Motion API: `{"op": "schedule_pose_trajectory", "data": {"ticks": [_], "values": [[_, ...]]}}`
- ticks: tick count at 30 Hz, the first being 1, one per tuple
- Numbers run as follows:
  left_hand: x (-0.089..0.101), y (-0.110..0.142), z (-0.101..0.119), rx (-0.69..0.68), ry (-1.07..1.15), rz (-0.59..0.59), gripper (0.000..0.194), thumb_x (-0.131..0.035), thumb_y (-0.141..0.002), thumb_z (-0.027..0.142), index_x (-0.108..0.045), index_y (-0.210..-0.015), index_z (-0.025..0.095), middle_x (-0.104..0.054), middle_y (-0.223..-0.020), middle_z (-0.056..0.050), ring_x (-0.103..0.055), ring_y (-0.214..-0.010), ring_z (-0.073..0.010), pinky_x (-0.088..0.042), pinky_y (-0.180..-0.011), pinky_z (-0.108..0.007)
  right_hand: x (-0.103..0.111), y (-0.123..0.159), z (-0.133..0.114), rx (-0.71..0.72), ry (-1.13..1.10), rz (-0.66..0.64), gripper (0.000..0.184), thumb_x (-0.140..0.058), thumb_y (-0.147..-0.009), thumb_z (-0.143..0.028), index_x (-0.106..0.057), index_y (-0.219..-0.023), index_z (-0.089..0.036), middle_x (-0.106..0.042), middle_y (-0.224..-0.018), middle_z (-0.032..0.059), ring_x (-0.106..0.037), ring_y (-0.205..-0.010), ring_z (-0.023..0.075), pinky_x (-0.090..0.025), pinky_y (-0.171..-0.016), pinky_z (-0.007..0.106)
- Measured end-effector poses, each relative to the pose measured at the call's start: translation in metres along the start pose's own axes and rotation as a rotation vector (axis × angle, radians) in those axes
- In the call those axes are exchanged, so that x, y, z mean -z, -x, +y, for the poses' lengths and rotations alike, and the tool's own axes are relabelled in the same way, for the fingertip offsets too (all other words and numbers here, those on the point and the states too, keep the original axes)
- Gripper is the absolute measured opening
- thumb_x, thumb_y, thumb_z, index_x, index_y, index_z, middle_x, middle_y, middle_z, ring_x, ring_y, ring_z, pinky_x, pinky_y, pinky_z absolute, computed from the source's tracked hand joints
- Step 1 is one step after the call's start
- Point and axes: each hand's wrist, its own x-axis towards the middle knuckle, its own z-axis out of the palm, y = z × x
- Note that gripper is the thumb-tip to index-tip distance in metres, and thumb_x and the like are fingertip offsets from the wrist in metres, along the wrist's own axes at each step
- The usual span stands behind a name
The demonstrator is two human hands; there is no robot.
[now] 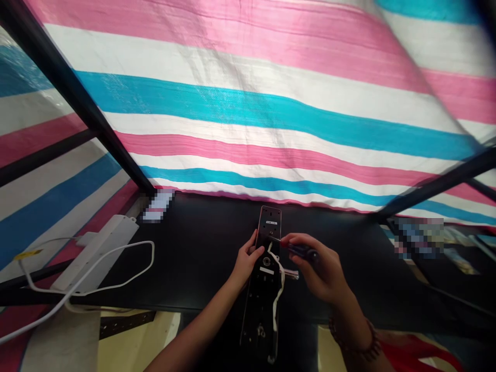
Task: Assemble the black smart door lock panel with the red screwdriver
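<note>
A long black door-lock panel [264,289] lies lengthwise on the black table [194,248], with a white ribbon cable [279,289] running down its right side. My left hand [245,262] grips the panel's left edge, fingers closed on it. My right hand [323,268] is closed round a dark-handled screwdriver [300,250]. Its thin tip points left onto the upper part of the panel. A small shiny metal part [290,274] sticks out from the panel's right side, just under my right hand.
A white power strip [96,248] with white cables [116,268] lies at the table's left end. A pink, white and blue striped tarp [248,103] hangs behind on black frame bars [77,98]. Blurred items [420,237] sit at the right.
</note>
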Motion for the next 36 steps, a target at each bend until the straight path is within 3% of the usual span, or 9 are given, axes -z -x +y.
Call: {"op": "schedule_pose_trajectory", "data": {"ticks": [6, 10, 16, 20, 25, 28, 32, 36], "values": [[-0.002, 0.003, 0.002, 0.012, 0.009, 0.019, 0.094, -0.084, -0.071, 0.034, -0.04, -0.153, 0.019, -0.076, -0.087, -0.005, -0.065, -0.067, -0.0149, -0.05, -0.068, -0.026, -0.009, 0.038, 0.008, -0.012, -0.06, 0.061, 0.035, -0.06, -0.091, -0.014, -0.059, -0.123, -0.025, -0.069, -0.12, 0.0122, -0.071, -0.1, 0.0234, -0.062, -0.082, 0.037], [-0.003, 0.004, 0.003, 0.006, 0.001, 0.013, 0.091, -0.083, -0.073, 0.033, -0.041, -0.153, 0.019, -0.077, -0.09, -0.005, -0.065, -0.068, -0.014, -0.051, -0.069, -0.026, -0.012, 0.041, 0.01, -0.065, -0.133, 0.171, 0.031, -0.058, -0.093, -0.015, -0.059, -0.122, -0.025, -0.069, -0.119, 0.0117, -0.072, -0.09, 0.0208, -0.062, -0.076, 0.036], [0.002, 0.002, 0.0, -0.001, -0.021, -0.009, 0.091, -0.082, -0.074, 0.036, -0.039, -0.153, 0.021, -0.076, -0.093, -0.005, -0.064, -0.069, -0.0136, -0.049, -0.068, -0.025, -0.009, 0.003, 0.006, -0.189, -0.158, 0.266, 0.025, -0.063, -0.093, -0.027, -0.06, -0.118, -0.024, -0.072, -0.111, 0.0101, -0.07, -0.073, 0.0167, -0.057, -0.061, 0.03], [0.007, 0.0, -0.004, -0.006, -0.063, -0.032, 0.09, -0.08, -0.075, 0.039, -0.039, -0.153, 0.021, -0.075, -0.087, -0.003, -0.061, -0.067, -0.0125, -0.047, -0.067, -0.024, -0.01, -0.036, 0.002, -0.227, -0.114, 0.254, 0.022, -0.064, -0.093, -0.036, -0.063, -0.108, -0.021, -0.074, -0.089, 0.0056, -0.066, -0.063, 0.0144, -0.054, -0.057, 0.028], [0.009, 0.0, -0.007, -0.037, -0.092, -0.019, 0.088, -0.079, -0.075, 0.041, -0.041, -0.152, 0.021, -0.07, -0.075, 0.001, -0.055, -0.061, -0.0104, -0.043, -0.063, -0.022, -0.015, -0.079, 0.005, -0.169, 0.042, 0.264, 0.024, -0.065, -0.091, -0.044, -0.061, -0.092, -0.021, -0.067, -0.068, -0.0005, -0.059, -0.051, 0.0115, -0.047, -0.051, 0.024], [0.01, 0.001, -0.007, -0.059, -0.108, 0.002, 0.087, -0.078, -0.076, 0.041, -0.042, -0.152, 0.019, -0.064, -0.065, 0.004, -0.051, -0.057, -0.0096, -0.041, -0.061, -0.021, -0.017, -0.094, 0.011, -0.122, 0.152, 0.249, 0.025, -0.065, -0.09, -0.045, -0.058, -0.091, -0.021, -0.064, -0.066, -0.0019, -0.057, -0.053, 0.0116, -0.045, -0.054, 0.025], [0.013, 0.002, -0.009, -0.069, -0.127, -0.005, 0.084, -0.076, -0.078, 0.043, -0.043, -0.152, 0.02, -0.072, -0.079, -0.001, -0.057, -0.066, -0.0126, -0.045, -0.068, -0.024, -0.028, -0.101, 0.019, 0.006, 0.174, 0.176, 0.029, -0.07, -0.087, -0.044, -0.057, -0.102, -0.023, -0.063, -0.074, -0.0021, -0.053, -0.058, 0.0105, -0.043, -0.056, 0.025], [0.015, 0.004, -0.013, -0.092, -0.183, 0.059, 0.079, -0.077, -0.077, 0.045, -0.05, -0.147, 0.021, -0.074, -0.09, -0.003, -0.06, -0.073, -0.0147, -0.048, -0.075, -0.026, -0.051, -0.107, 0.029, 0.096, -0.04, 0.151, 0.027, -0.064, -0.091, -0.04, -0.05, -0.108, -0.025, -0.062, -0.08, -0.0016, -0.056, -0.062, 0.0108, -0.047, -0.061, 0.026]]}}
